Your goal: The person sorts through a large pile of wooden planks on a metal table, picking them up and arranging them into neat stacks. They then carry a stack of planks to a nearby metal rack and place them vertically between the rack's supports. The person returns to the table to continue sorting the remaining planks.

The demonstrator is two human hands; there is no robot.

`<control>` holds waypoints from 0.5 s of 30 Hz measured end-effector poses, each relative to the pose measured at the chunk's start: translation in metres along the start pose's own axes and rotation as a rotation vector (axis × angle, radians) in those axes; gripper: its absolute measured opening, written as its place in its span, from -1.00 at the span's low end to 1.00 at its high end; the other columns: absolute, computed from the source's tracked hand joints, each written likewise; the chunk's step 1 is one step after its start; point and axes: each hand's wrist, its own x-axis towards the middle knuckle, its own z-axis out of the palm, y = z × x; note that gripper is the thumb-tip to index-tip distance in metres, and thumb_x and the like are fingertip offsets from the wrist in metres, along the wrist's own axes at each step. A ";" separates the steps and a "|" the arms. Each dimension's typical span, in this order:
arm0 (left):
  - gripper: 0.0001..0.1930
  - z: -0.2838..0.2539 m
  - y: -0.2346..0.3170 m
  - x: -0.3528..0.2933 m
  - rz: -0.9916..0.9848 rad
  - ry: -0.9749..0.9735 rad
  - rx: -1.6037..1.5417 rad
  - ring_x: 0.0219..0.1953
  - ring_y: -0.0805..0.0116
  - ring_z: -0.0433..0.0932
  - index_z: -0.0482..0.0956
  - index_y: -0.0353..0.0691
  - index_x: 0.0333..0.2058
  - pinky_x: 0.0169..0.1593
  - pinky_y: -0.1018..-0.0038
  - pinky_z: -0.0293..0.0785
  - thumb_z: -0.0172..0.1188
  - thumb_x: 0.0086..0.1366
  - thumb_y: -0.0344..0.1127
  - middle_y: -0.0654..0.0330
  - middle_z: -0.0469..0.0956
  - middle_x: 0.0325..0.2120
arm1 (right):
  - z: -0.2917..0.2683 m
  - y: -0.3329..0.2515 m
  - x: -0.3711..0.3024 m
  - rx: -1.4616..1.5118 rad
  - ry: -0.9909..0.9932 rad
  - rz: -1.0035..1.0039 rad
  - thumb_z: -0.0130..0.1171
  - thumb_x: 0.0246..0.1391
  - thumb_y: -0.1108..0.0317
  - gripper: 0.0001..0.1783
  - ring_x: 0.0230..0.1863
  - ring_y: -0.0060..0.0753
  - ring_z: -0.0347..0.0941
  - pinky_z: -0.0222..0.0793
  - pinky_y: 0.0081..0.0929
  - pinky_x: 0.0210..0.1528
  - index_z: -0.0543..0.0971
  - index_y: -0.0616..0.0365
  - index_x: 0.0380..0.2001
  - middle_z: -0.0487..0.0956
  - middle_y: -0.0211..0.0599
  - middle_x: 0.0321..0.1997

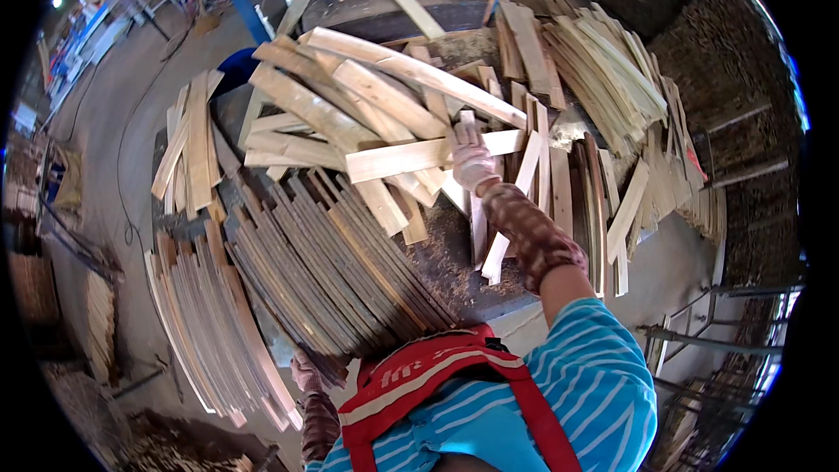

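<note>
My right hand point(473, 162), in a pale glove with a patterned sleeve cover, reaches out over a loose heap of wooden boards. Its fingers look stretched forward across a light board point(398, 160), which passes under the hand and shows on both sides of it. Down by my body, my left hand point(306, 374), also gloved, is beside the near ends of a row of thin, dark-edged boards point(336, 253) standing on edge. Its fingers are mostly hidden, so any grip there is unclear.
Another row of edge-stacked boards point(214, 323) stands at the left. Pale slats point(607, 79) are piled at the back right. Sawdust point(463, 271) covers part of the dark tabletop. Beyond it stands a machine with blue posts point(251, 16). A metal frame point(712, 341) is at the right.
</note>
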 end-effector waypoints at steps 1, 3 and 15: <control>-0.28 -0.004 0.004 0.014 -0.043 -0.002 0.065 -0.19 0.24 0.59 0.50 -0.21 0.18 -0.09 0.30 0.54 0.09 0.39 0.34 0.22 0.66 -0.16 | -0.001 0.003 -0.001 -0.047 0.002 0.002 -0.16 0.24 0.25 -0.31 0.52 0.11 0.08 -0.13 0.03 0.55 0.16 0.15 0.44 0.23 0.01 0.49; -0.20 -0.034 -0.041 0.051 -0.182 -0.053 -0.260 0.00 0.01 0.61 0.32 -0.12 0.34 0.01 0.15 0.54 0.03 0.38 0.38 0.04 0.63 0.02 | -0.034 -0.038 0.024 0.114 -0.041 -0.101 -0.06 0.19 0.25 -0.32 0.45 0.10 0.17 -0.10 0.04 0.54 0.22 0.20 0.37 0.34 0.02 0.36; -0.10 0.125 0.264 -0.044 0.475 -0.679 -0.490 0.30 0.24 0.36 0.01 -0.05 0.50 0.32 0.32 0.35 0.33 0.29 -0.43 0.10 0.35 0.32 | -0.172 -0.096 -0.079 0.921 -0.263 -0.072 0.46 -0.17 -0.09 -0.16 -0.10 -0.07 0.59 0.60 -0.15 -0.03 0.45 0.18 0.12 0.57 -0.02 -0.02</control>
